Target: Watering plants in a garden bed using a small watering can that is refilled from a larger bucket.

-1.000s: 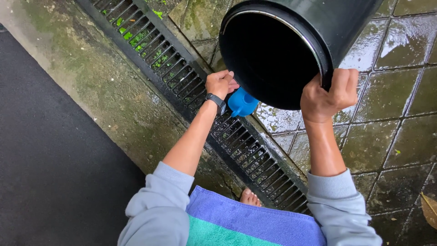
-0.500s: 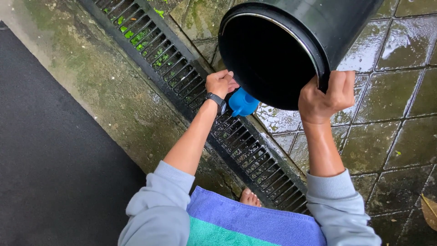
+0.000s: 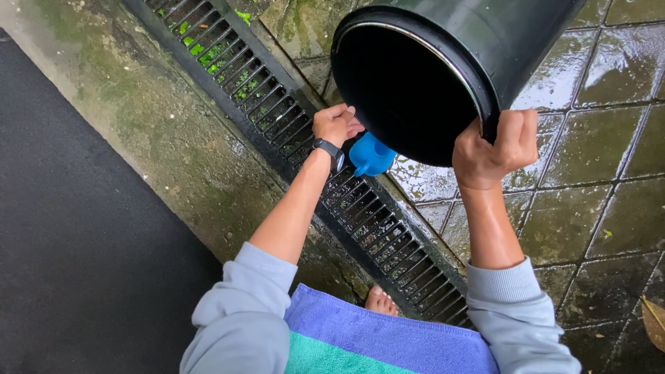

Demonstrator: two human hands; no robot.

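Observation:
A large black bucket (image 3: 499, 48) is tipped on its side, its dark mouth facing me above the wet paving. My right hand (image 3: 495, 149) grips the lower right part of its rim. My left hand (image 3: 336, 125), with a black watch on the wrist, is closed by the lower left of the rim, holding a small blue cup-like scoop (image 3: 370, 156) that hangs just below the bucket's mouth.
A long black metal drain grate (image 3: 277, 118) runs diagonally under my arms, with green weeds in it at the top. Wet mossy stone tiles (image 3: 609, 208) lie to the right, dark asphalt (image 3: 69, 242) to the left. My bare foot (image 3: 381, 303) shows below, above a blue-green towel (image 3: 374, 343).

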